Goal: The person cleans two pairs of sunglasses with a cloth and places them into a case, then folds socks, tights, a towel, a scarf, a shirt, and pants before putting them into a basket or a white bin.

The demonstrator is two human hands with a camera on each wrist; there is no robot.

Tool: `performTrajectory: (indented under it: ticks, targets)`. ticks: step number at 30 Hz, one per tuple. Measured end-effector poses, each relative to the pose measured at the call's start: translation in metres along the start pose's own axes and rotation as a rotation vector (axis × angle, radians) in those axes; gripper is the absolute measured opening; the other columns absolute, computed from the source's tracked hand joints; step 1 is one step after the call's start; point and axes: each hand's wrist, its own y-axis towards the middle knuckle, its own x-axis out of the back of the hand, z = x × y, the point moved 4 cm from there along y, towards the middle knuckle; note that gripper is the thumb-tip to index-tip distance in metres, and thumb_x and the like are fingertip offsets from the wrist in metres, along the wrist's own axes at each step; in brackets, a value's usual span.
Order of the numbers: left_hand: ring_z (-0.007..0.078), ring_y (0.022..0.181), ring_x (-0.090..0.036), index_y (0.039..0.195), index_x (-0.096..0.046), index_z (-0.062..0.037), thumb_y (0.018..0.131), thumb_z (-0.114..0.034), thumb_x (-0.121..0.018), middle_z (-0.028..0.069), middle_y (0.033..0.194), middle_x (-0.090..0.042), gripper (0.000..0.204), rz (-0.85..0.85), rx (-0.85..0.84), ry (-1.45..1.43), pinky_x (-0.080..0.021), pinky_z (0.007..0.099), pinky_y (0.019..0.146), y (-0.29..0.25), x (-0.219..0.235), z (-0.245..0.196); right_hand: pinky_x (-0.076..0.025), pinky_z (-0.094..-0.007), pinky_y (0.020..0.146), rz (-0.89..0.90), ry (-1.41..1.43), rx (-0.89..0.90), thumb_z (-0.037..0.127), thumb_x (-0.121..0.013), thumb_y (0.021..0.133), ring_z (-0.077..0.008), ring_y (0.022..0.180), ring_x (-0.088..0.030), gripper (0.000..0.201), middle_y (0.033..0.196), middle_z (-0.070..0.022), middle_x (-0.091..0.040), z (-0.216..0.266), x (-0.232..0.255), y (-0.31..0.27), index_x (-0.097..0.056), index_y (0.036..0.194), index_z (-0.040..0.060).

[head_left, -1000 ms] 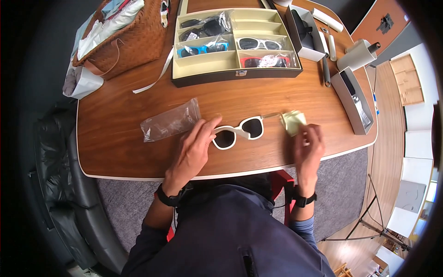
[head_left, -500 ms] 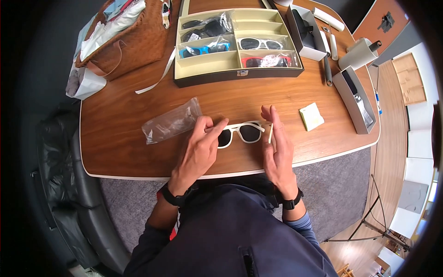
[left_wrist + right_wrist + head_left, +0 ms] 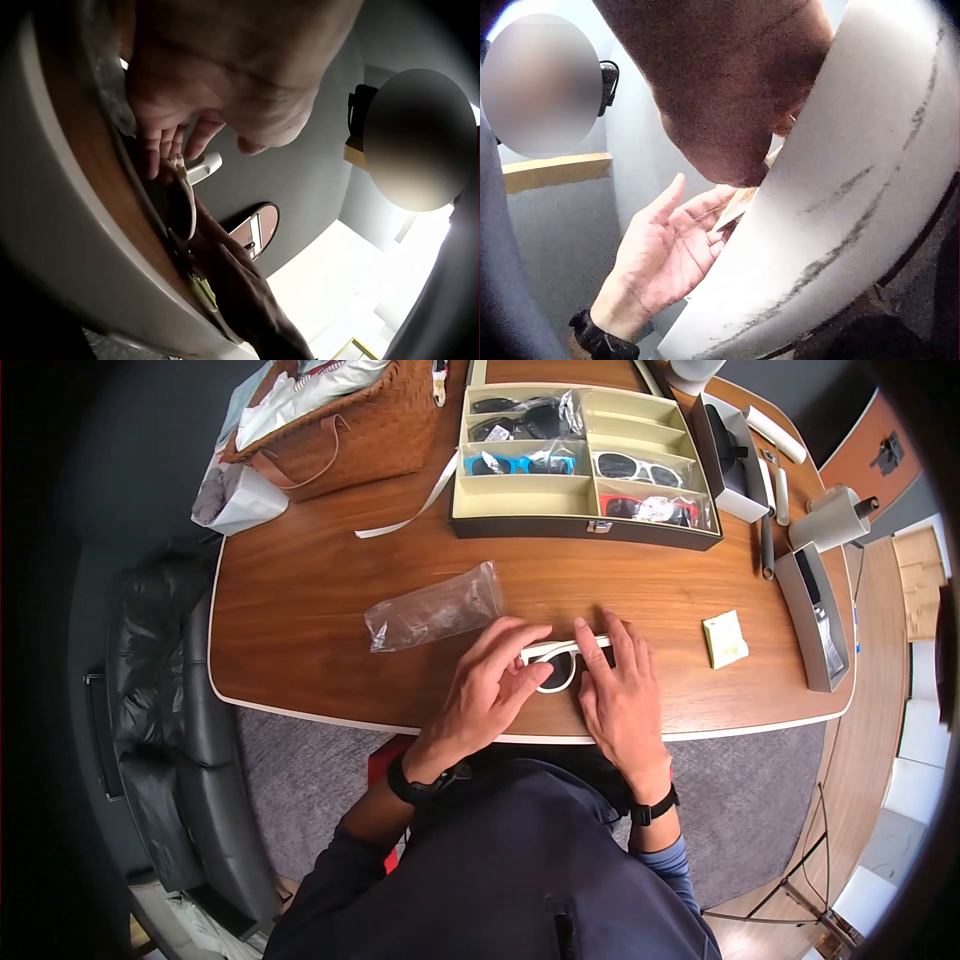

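White-framed sunglasses lie on the wooden table, partly covered by both hands. The left hand touches their left end, fingers extended and thumb apart; the right hand rests its fairly straight fingers over the right part, hiding most of that lens. In the left wrist view, a white temple of the sunglasses sticks out beside the left hand. The right wrist view shows the left hand palm side, beyond the right hand.
A clear plastic sleeve lies at the left and a folded pale yellow cloth at the right. Behind stands a divided case with several bagged sunglasses. Grey boxes hold items at the right; a woven basket stands back left.
The right hand has let go of the cloth and moved left onto the sunglasses. The left hand has shifted its hold to fingertip contact with the thumb apart. The head view has shifted.
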Motion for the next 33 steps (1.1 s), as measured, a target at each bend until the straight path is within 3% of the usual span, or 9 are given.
performTrajectory:
  ticks: [4,10,12,14,18,23,26,30,33]
  targets:
    - [0.0154,0.086,-0.063,0.112,-0.068,0.0013,0.094,-0.003,-0.070,0.0086,0.111,-0.063,0.019,-0.044,0.015,-0.050,-0.051,0.0271,0.073,0.002,-0.006,0.009,-0.038,-0.0501,0.113,-0.015,0.160,-0.056,0.004,-0.058,0.093,-0.0421,0.134,-0.047,0.059,0.149,-0.0243,-0.048,-0.007,0.001,-0.002,-0.049,0.151,0.0070]
    - [0.0145,0.093,-0.063,0.108,-0.067,0.0027,0.098,-0.001,-0.066,0.0066,0.109,-0.063,0.011,-0.093,0.033,-0.202,-0.050,0.0244,0.082,0.004,0.007,0.032,-0.041,-0.0392,0.114,-0.245,0.903,-0.429,0.002,-0.046,0.102,-0.0257,0.130,-0.056,0.044,0.143,-0.0179,-0.056,-0.035,0.002,-0.019,-0.054,0.145,0.0010]
    - [0.0149,0.098,-0.062,0.117,-0.065,0.0012,0.104,-0.008,-0.061,0.0081,0.116,-0.064,0.016,-0.048,0.276,-0.807,-0.049,0.0265,0.090,0.002,0.003,0.037,-0.046,-0.0326,0.108,-0.299,1.422,-0.573,0.005,-0.051,0.105,-0.0179,0.122,-0.059,0.039,0.134,-0.0111,-0.062,-0.053,-0.013,-0.028,-0.055,0.143,-0.0025]
    - [0.0155,0.100,-0.062,0.123,-0.062,0.0005,0.107,-0.013,-0.057,0.0101,0.121,-0.064,0.022,-0.021,0.468,-1.184,-0.050,0.0287,0.091,-0.003,-0.013,0.037,-0.048,-0.0322,0.105,-0.195,1.595,-0.455,0.001,-0.055,0.103,-0.0177,0.119,-0.059,0.043,0.134,-0.0104,-0.061,-0.034,-0.010,-0.018,-0.053,0.146,-0.0018]
    - [0.0189,0.092,-0.059,0.132,-0.055,0.0056,0.108,-0.011,-0.051,0.0135,0.120,-0.065,0.029,0.342,0.606,-1.748,-0.052,0.0315,0.079,0.000,-0.043,0.029,-0.049,-0.0314,0.105,-0.080,1.605,-0.316,-0.007,-0.058,0.099,-0.0177,0.122,-0.059,0.049,0.138,-0.0092,-0.059,-0.008,-0.019,-0.008,-0.051,0.148,-0.0031]
    - [0.0174,0.089,-0.062,0.126,-0.059,-0.0008,0.107,-0.009,-0.051,0.0076,0.108,-0.065,0.022,0.368,0.679,-1.851,-0.053,0.0326,0.082,0.004,-0.059,0.024,-0.054,-0.0252,0.091,-0.046,1.669,-0.476,-0.007,-0.060,0.098,-0.0144,0.105,-0.067,0.045,0.123,-0.0075,-0.067,-0.002,-0.018,0.005,-0.057,0.143,-0.0029]
    - [0.0196,0.090,-0.066,0.125,-0.059,-0.0018,0.108,-0.011,-0.049,0.0078,0.109,-0.065,0.021,0.299,0.727,-1.783,-0.055,0.0336,0.083,0.004,-0.062,0.025,-0.057,-0.0283,0.088,-0.094,1.664,-0.531,-0.003,-0.061,0.098,-0.0162,0.101,-0.070,0.043,0.117,-0.0093,-0.071,-0.005,-0.022,0.001,-0.058,0.141,-0.0030]
    - [0.0200,0.091,-0.069,0.125,-0.058,-0.0006,0.109,-0.019,-0.054,0.0106,0.111,-0.068,0.025,0.599,0.664,-1.384,-0.056,0.0350,0.082,-0.006,-0.053,0.024,-0.055,-0.0255,0.089,-0.346,1.719,-0.555,-0.001,-0.062,0.099,-0.0130,0.102,-0.068,0.041,0.120,-0.0097,-0.072,-0.020,-0.019,-0.004,-0.059,0.140,-0.0044]
    - [0.0303,0.098,-0.067,0.130,-0.054,0.0020,0.089,-0.019,-0.079,0.0170,0.116,-0.065,0.052,0.209,0.113,0.178,-0.053,0.0437,0.088,0.008,-0.001,0.010,-0.050,-0.0297,0.100,-0.486,1.461,-0.588,0.005,-0.062,0.102,-0.0150,0.110,-0.066,0.036,0.123,-0.0110,-0.071,-0.048,-0.001,-0.012,-0.061,0.137,-0.0050]
